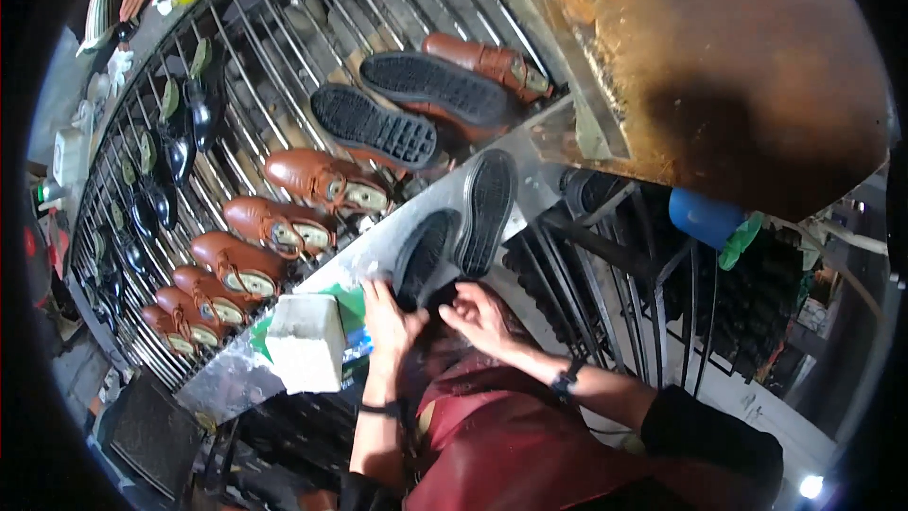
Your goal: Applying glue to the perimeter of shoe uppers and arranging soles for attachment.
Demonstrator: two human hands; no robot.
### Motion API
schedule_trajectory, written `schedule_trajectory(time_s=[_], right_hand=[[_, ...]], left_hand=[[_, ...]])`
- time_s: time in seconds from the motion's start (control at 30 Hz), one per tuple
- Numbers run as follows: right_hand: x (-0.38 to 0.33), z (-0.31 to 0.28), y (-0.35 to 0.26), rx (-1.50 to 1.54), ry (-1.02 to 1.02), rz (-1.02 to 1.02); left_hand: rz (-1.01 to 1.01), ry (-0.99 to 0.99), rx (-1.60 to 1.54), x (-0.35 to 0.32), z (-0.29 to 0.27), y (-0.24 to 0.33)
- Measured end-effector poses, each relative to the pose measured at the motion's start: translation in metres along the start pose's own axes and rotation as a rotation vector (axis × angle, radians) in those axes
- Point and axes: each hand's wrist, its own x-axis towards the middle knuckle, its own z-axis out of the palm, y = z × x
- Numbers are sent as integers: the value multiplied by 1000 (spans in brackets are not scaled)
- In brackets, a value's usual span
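A black rubber shoe sole (422, 254) leans at the edge of the metal ledge, its lower end between my hands. My left hand (388, 324) is closed on the left side of that lower end, thumb toward the middle. Just to the right, my right hand (479, 318) has curled fingers beside a dark patch near the sole; what they pinch, if anything, is hidden. A second black shoe sole (490, 206) with a pale rim lies above my right hand, partly over the ledge. A white block-shaped container (306, 341) stands on the ledge left of my left hand.
Brown leather shoes (307, 178) line a rack of metal rollers (274, 104) beyond the ledge. Two lie soles up, one a brown shoe with a black sole (430, 85). Black shoes (180, 156) stand farther left. A wooden board (738, 28), blue container (705, 216) and dark metal rack (605, 274) are right.
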Motion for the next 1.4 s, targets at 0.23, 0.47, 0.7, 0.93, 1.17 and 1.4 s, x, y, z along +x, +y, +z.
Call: schedule_trajectory(time_s=[0.23,0.47,0.7,0.93,1.17,1.4], right_hand=[[21,-62,-140,294,43,-370],[222,-118,-311,-969,211,-362],[348,-139,-279,-1121,295,-247],[305,-184,-207,-1034,374,-314],[8,-117,5,-22,767,-953],[-283,-65,492,172,362,485]], left_hand=[[600,-129,-638,-7,-42,120],[462,-159,-750,-9,-23,113],[314,-237,-646,-89,2,40],[254,-251,-539,-128,11,37],[365,-548,-330,-200,110,47],[473,-1133,78,-324,323,61]])
